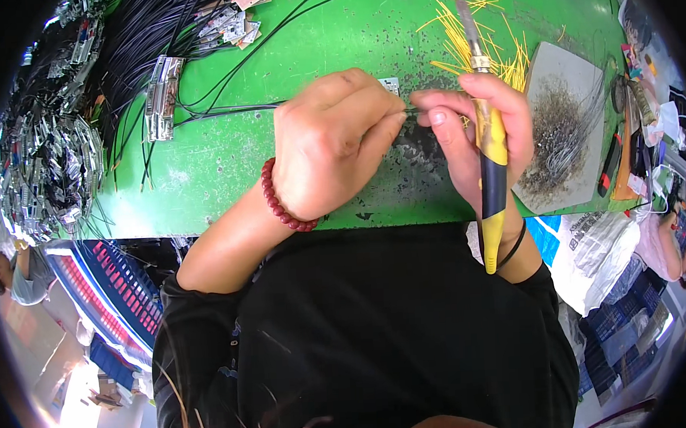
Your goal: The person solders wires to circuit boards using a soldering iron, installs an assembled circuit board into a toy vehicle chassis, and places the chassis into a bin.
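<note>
I am taking the soldering iron (492,142) as my landmark, and from my remote seat I am seeing its long axis running away from the person's body, its metal tip pointing toward the far edge of the green table (227,181). The right hand (463,159) is curling around its yellow-and-black handle, the index finger and thumb reaching toward its left side. The left hand (328,142) is waiting at the left of the iron, its fingertips pressed together and pinching a thin dark strand (410,111); I am not able to tell whether the right fingertips are touching that strand too. To me, everything is turning on this gap: the strand is lying left of the iron, roughly crosswise to its axis, nearer the left fingertips, while the tip is pointing past it. Black wires (235,109) are running into the left hand from farther left of the iron. A small board (389,84) is peeking out beyond the left fingers; yellow strands (514,69) are spreading beside the iron, and a grey slab (562,67) is lying to its right.
</note>
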### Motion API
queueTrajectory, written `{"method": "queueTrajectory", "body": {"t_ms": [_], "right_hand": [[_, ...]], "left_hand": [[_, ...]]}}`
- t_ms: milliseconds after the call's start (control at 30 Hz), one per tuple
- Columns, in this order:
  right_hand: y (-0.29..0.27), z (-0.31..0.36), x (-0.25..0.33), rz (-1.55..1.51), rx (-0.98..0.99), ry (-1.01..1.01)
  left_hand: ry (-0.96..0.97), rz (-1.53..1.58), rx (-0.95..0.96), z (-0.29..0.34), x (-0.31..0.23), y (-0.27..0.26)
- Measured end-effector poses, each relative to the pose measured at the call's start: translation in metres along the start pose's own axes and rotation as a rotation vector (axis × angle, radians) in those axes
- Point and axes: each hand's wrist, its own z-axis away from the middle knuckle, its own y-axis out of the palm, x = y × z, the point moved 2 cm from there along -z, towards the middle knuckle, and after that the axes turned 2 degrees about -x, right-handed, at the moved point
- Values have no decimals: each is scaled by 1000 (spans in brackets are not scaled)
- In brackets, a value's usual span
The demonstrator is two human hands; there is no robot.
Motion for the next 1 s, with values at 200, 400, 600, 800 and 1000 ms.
{"method": "queueTrajectory", "body": {"t_ms": [200,400,600,800,1000], "right_hand": [[-4,-1,3,-53,-64,20],[-2,-1,2,57,-9,-14],[-2,-4,0,70,35,28],[-2,-4,-5,29,32,228],[1,-5,-10,148,83,18]], "left_hand": [[-132,81,-11,3,1,0],[-110,72,14,6,3,2],[-15,36,-9,9,5,6],[-70,53,14,11,3,6],[-214,102,84,7,5,6]]}}
